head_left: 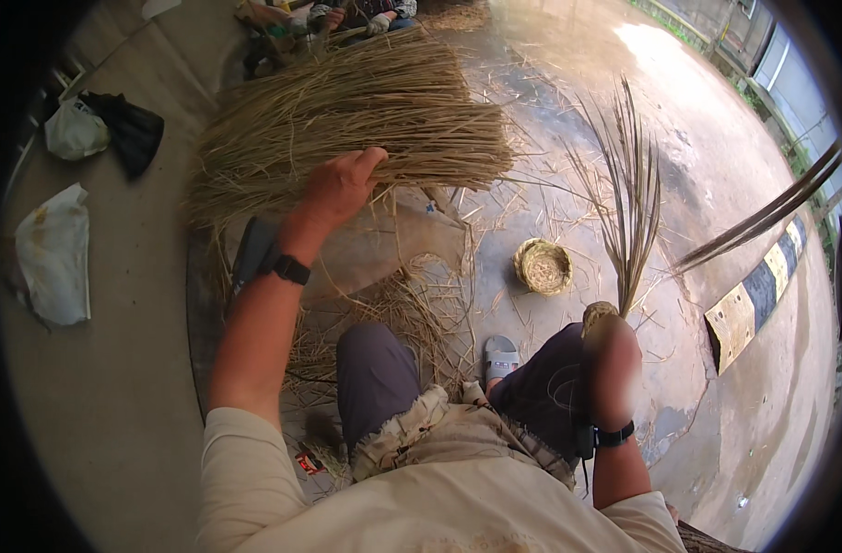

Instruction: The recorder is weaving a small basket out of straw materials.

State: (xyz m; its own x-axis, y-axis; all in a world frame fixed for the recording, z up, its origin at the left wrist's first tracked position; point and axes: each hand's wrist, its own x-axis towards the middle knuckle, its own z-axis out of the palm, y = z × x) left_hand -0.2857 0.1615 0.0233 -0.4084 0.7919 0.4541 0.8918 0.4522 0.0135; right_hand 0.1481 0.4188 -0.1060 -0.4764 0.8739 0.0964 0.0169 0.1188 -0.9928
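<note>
A thick heap of dry straw stalks (pixel 347 111) lies across the upper middle. At its near edge is my left hand (pixel 343 184), its fingers pinched on stalks there. Over my right knee, my right hand (pixel 616 369) is closed round a small woven straw piece (pixel 600 315); blur hides some of its fingers. Long loose stalks (pixel 628 212) fan up and away just beyond that piece. A small round woven straw basket (pixel 543 266) sits on the floor between the heap and the fanned stalks.
Loose straw (pixel 384 323) litters the floor before my knees. A co-worker's gloved hand (pixel 379 24) shows beyond the heap. White sack (pixel 54 258) and black bag (pixel 126 129) lie left. A striped speed bump (pixel 757 295) lies right, below dark stalks (pixel 771 207).
</note>
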